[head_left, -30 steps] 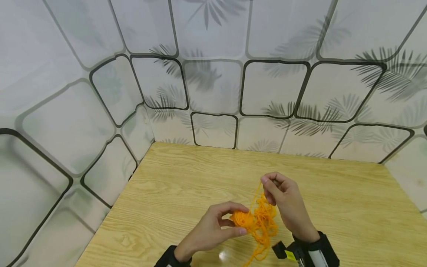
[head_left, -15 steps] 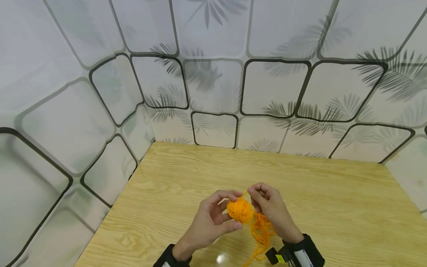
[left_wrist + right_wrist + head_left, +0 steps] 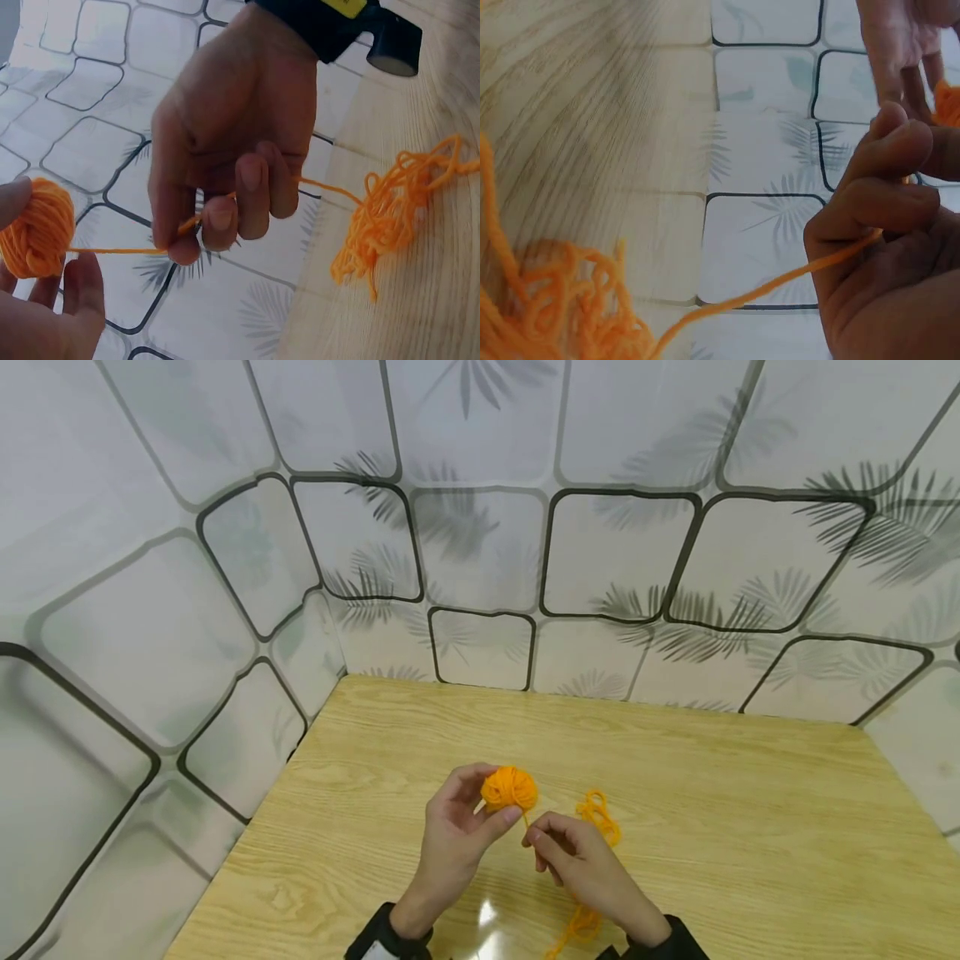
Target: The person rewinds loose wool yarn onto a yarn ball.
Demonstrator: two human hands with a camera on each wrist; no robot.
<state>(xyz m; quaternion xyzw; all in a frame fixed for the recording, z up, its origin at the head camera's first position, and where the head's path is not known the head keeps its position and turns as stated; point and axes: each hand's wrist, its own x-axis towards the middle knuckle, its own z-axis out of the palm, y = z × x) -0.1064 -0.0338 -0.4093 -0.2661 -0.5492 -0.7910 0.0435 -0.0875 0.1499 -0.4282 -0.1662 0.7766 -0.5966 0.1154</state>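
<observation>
A small orange yarn ball (image 3: 510,788) sits between the thumb and fingers of my left hand (image 3: 456,839), raised over the table. My right hand (image 3: 581,864), just to its right and nearer me, pinches the strand that comes off the ball. In the left wrist view, that yarn strand (image 3: 120,250) runs taut from the ball to the right hand's (image 3: 232,142) thumb and forefinger. It passes under the curled fingers and on to a loose tangle of yarn (image 3: 390,217) on the table. The right wrist view shows the same tangle (image 3: 577,300) at lower left.
A wood-grain table (image 3: 360,743) lies under the hands. Behind and to the left hangs a pale curtain (image 3: 480,552) with dark outlines and leaf prints, meeting the table's edges. Black straps (image 3: 390,935) circle the wrists.
The right hand has swung from above and right of the ball, down to its near side, bringing the strand round. The left hand has lifted and tilted the ball away to the left.
</observation>
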